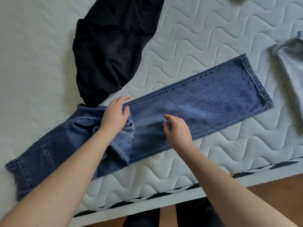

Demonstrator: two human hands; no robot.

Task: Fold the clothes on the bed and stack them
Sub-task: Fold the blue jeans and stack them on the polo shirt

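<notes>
Your left hand (114,112) rests palm-down on the blue jeans (196,102), fingers spread loosely over the bunched denim near the far seam, pinching nothing. Your right hand (177,128) hovers just above the leg, fingers relaxed and half-curled; you cannot tell whether the fingertips touch the cloth. The jeans lie across the quilted mattress (196,38), legs stacked, hem to your right, waistband to your left partly hidden under your left forearm. A crumpled black garment (111,46) touches the jeans at their far edge. A grey garment (291,66) is cut off at the right border.
</notes>
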